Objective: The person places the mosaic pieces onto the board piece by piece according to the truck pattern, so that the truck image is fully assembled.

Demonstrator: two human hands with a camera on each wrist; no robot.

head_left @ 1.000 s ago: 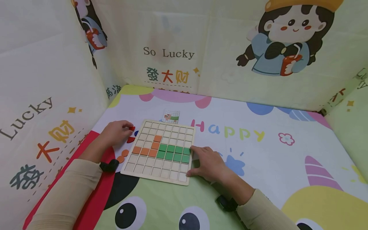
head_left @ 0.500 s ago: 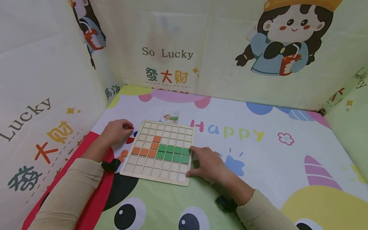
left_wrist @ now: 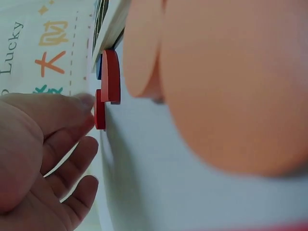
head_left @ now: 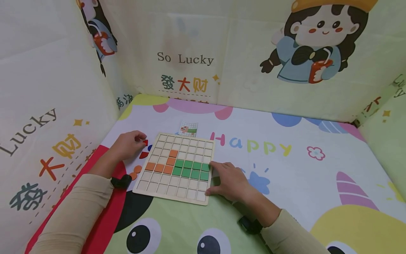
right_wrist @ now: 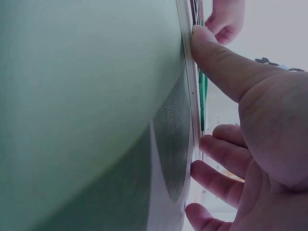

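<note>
At the board's far left, my left hand pinches a small red wooden piece between thumb and fingertips, low against the table. Next to it lie a rounded red piece and a blue piece, which is partly hidden. The wooden grid board carries orange square tiles in an L-like row and two rows of green square tiles. Along the board's right edge, my right hand rests with thumb and forefinger touching the rim, its fingers spread and fairly straight.
Orange round pieces lie left of the board, near the left wrist. A small printed pattern card sits just behind the board. The tabletop wears a cartoon-printed cloth, and printed sheets rise around it at the back and sides.
The left hand shifts only slightly around the red piece, which shows a little more at the fingertips than half a second ago. The right hand and the board keep their places.
</note>
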